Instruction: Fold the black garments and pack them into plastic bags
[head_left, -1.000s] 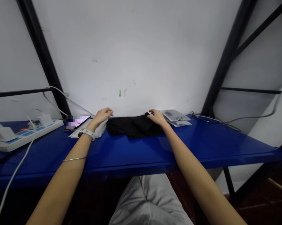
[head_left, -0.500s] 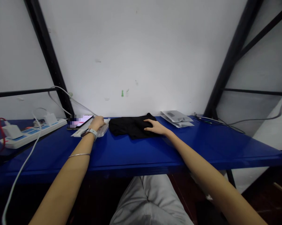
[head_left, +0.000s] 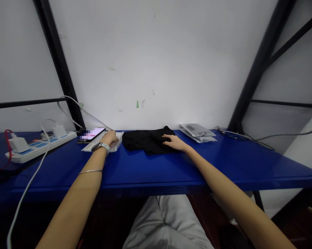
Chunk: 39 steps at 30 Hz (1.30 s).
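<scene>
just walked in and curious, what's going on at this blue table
A seated person reaches both bare hands across the table to its far edge. The right hand lies flat on a black cloth. The left hand is on a clear packet beside a phone; whether it grips is unclear. More packets lie right of the cloth, and a power strip sits far left.

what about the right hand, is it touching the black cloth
Touching. The head view shows the right hand resting flat on the black cloth, fingers on its right end, no gap.
</scene>
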{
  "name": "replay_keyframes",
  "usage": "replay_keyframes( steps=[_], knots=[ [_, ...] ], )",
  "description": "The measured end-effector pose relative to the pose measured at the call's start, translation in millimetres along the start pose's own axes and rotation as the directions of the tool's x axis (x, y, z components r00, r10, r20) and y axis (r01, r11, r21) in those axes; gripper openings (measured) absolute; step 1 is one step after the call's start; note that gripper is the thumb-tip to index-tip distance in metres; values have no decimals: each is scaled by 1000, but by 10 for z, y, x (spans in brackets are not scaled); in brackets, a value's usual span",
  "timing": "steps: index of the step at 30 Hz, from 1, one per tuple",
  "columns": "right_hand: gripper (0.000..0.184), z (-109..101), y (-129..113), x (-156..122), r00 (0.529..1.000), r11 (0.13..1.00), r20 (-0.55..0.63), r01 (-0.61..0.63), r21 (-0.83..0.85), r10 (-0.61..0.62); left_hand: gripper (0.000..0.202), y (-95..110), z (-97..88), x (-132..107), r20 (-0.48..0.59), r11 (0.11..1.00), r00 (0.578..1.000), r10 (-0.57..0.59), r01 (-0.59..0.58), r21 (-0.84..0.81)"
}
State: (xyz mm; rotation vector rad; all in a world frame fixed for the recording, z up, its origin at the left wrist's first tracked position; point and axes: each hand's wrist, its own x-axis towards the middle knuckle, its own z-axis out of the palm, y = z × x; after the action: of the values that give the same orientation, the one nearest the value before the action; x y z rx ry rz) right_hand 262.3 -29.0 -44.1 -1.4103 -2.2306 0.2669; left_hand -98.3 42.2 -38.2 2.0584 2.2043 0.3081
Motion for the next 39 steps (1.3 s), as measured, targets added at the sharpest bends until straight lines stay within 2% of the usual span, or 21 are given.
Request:
replay_keyframes(
  steps=[3,5,7,10,11,12,14,16,18,20,22,25,27,30,32,34,36,39],
  knots=[
    [34,20,-39,2,994,998,-85,-60,30,63,9,0,-2,18,22,1000,999,23,-23,-6],
    [38,37,-61,-6,987,993,-122,-98,61,105,9,18,-1,8,30,1000,999,19,-19,6],
    [50,50,-72,-17,991,993,-87,-96,73,102,9,38,-5,-23,23,1000,1000,2,-3,24],
    [78,58,-68,-29,999,998,-4,-47,31,47,10,72,-52,-99,-12,999,1000,-6,6,49],
    [79,59,-64,-28,999,999,-5,-41,19,41,11,93,-83,-131,-34,998,999,2,0,59],
    [73,59,-60,-24,998,999,-23,-49,18,50,13,125,-121,-165,-70,997,997,18,-13,74],
    [49,61,-58,-10,991,992,-78,-106,63,111,19,235,-201,-242,-170,994,983,76,-60,95],
    [33,69,-71,8,971,974,-134,-180,135,198,25,415,-253,-327,-271,988,951,148,-132,76],
    [30,88,-103,20,941,952,-196,-237,193,274,26,644,-242,-416,-302,972,928,217,-234,-21],
    [33,114,-146,20,915,940,-251,-267,213,317,23,875,-162,-499,-284,918,901,328,-374,-128],
    [36,144,-188,11,924,957,-265,-240,165,277,22,1057,-41,-566,-254,854,869,425,-478,-206],
    [58,171,-220,5,974,990,-180,-138,24,141,23,1195,133,-614,-257,794,836,484,-544,-273],
    [53,166,-225,19,983,993,-143,-119,-16,115,24,1219,211,-604,-263,767,826,498,-561,-310],
    [36,148,-251,59,951,980,-238,-194,37,197,22,1228,280,-554,-269,742,810,521,-586,-327],
    [38,169,-298,81,910,969,-331,-229,96,248,19,1240,311,-525,-264,740,798,541,-601,-302],
    [42,233,-358,89,907,980,-371,-175,100,200,16,1255,335,-514,-250,742,792,556,-609,-280],
    [50,319,-405,81,949,998,-311,-47,32,54,15,1264,351,-516,-253,747,792,555,-609,-267],
    [61,396,-423,44,987,992,-109,109,-61,-115,17,1252,356,-513,-275,769,817,508,-573,-283]
  ],
)
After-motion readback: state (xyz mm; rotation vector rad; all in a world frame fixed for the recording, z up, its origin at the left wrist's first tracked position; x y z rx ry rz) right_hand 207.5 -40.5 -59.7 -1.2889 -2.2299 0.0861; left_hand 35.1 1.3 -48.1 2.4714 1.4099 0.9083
